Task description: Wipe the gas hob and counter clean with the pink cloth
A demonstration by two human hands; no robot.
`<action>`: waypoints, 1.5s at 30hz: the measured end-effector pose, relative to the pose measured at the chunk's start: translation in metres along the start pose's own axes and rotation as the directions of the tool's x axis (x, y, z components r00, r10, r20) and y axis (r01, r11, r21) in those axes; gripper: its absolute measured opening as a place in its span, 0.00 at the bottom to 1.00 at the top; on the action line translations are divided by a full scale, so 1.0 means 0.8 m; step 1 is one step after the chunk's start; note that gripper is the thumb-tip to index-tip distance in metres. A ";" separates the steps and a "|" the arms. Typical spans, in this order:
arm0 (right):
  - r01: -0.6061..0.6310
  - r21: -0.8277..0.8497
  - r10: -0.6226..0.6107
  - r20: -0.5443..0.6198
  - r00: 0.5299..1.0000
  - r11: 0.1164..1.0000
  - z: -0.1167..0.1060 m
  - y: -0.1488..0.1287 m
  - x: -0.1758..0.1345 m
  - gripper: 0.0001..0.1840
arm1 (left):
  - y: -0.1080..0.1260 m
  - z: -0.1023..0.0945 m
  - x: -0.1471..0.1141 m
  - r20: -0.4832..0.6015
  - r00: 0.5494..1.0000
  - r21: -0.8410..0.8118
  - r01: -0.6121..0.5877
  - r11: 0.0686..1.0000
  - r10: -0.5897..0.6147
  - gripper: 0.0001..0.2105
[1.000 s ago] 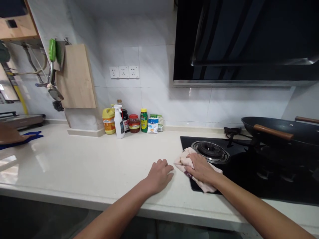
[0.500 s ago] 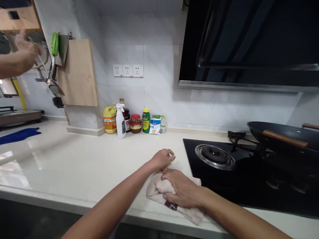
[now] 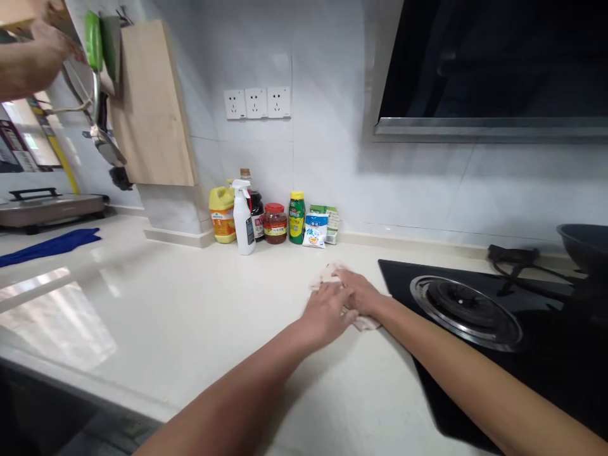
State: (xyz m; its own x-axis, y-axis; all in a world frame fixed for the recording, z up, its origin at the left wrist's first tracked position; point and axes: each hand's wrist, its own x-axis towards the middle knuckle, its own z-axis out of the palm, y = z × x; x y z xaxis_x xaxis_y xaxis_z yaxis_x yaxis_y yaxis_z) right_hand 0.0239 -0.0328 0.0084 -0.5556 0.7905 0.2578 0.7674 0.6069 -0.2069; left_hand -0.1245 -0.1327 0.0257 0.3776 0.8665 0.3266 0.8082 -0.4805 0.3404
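A pale cloth [image 3: 367, 323] lies crumpled on the white countertop [image 3: 190, 323], just left of the black gas stove [image 3: 396, 278]. My right hand [image 3: 360, 292] presses down on it with curled fingers, bunching part of it beneath the palm. Close beside, my left hand [image 3: 327, 315] has its fingers stretched toward the right hand, thumb apart. Its fingertips reach the cloth's near side and partly overlap the right hand. Much of the cloth is hidden under both hands.
Along the wall stand a white spray bottle [image 3: 244, 221], a yellow jug [image 3: 222, 215], a red-lidded jar [image 3: 275, 225], a green bottle [image 3: 297, 218] and packets [image 3: 316, 229]. A wok [image 3: 586, 244] sits right, under the range hood [image 3: 475, 130]. Another person's hand [image 3: 50, 44] is upper left, near hanging utensils.
Both hands and the cloth have moved away from the counter's front edge toward the wall. My left hand now lies lower, against the right hand. The view has shifted, and the wok is mostly out of frame.
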 end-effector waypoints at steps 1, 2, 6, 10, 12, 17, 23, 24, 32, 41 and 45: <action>-0.061 -0.040 0.061 0.006 0.998 0.997 -0.002 0.015 0.008 0.27 | 0.002 0.003 -0.004 0.050 0.999 0.020 -0.017 1.000 0.016 0.20; -0.123 -0.061 0.124 0.010 0.992 0.990 -0.004 0.030 0.015 0.28 | 0.004 0.005 -0.007 0.101 0.994 0.040 -0.043 0.998 0.039 0.20; -0.308 -0.141 0.310 -0.005 0.951 0.941 -0.012 0.084 0.033 0.30 | 0.011 0.007 -0.017 0.219 0.969 0.133 -0.150 0.980 0.119 0.15; -0.350 -0.170 0.354 -0.010 0.935 0.921 -0.015 0.109 0.042 0.30 | 0.012 -0.001 -0.017 0.237 0.969 0.150 -0.110 0.983 0.072 0.14; -0.336 -0.175 0.339 -0.011 0.941 0.925 -0.014 0.108 0.041 0.29 | 0.011 -0.005 -0.015 0.230 0.973 0.128 -0.058 0.990 0.027 0.16; -0.259 -0.196 0.268 0.023 0.963 0.946 -0.013 0.077 0.006 0.30 | 0.011 -0.010 -0.012 0.154 0.988 0.042 0.023 0.999 -0.029 0.21; -0.052 -0.108 0.057 0.053 0.997 0.993 -0.020 -0.005 -0.108 0.30 | 0.016 -0.021 -0.011 -0.045 0.998 -0.017 0.041 0.999 -0.042 0.18; -0.020 -0.089 0.024 0.048 0.999 0.996 -0.021 -0.023 -0.131 0.32 | 0.016 -0.022 -0.011 -0.066 0.997 -0.040 0.046 0.998 -0.049 0.18; 0.105 0.019 -0.106 0.052 0.993 0.994 -0.041 -0.122 -0.265 0.27 | 0.026 -0.014 -0.020 0.043 0.999 -0.227 0.036 0.973 -0.027 0.20; -0.041 -0.213 -0.004 -0.204 0.979 0.976 -0.038 -0.056 -0.281 0.27 | 0.031 -0.008 -0.021 0.113 0.994 -0.153 0.029 0.988 -0.011 0.20; -0.092 -0.161 0.046 -0.272 0.961 0.983 -0.030 -0.012 -0.241 0.19 | 0.036 0.005 -0.024 0.170 0.983 -0.026 -0.071 0.997 0.074 0.19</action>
State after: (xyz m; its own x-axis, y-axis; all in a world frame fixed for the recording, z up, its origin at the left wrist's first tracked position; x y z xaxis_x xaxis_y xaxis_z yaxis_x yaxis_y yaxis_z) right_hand 0.1316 -0.1933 -0.0168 -0.4117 0.7649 0.4954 0.8569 0.5099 -0.0752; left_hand -0.1065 -0.1628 0.0261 0.5080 0.8386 0.1964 0.7673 -0.5443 0.3392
